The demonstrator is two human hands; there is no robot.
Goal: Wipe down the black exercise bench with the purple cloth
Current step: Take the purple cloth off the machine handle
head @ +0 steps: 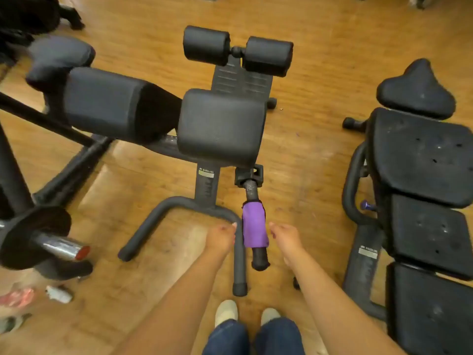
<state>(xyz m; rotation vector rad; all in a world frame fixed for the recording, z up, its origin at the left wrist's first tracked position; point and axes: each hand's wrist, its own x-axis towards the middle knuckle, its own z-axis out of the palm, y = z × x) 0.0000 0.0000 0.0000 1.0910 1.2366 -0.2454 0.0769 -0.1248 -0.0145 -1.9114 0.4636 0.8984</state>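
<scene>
Warm indoor light, moderately bright; source not in view. Wooden floor (pixel 307 103) shows pale glare patches near centre-left. Shadows soft, short. Strong wide-angle bending at edges. Motion blur heavy on left: padded roller (pixel 102 103) and barbell end (pixel 61 245) smeared. Centre pad (pixel 220 126) fairly sharp. Black surfaces lose detail, slightly grainy.

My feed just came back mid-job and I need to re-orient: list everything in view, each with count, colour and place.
padded exercise bench: one, black, centre
purple cloth: one, wrapped round the bench's handle bar, between the hands
roller pads: two, black, far end of the bench
padded adjustable bench: one, black, right
barbell with weight plate: one, black and chrome, left
wooden floor: tan, underneath
shoes: two, pale, bottom
left hand: left of the cloth
right hand: right of the cloth
</scene>
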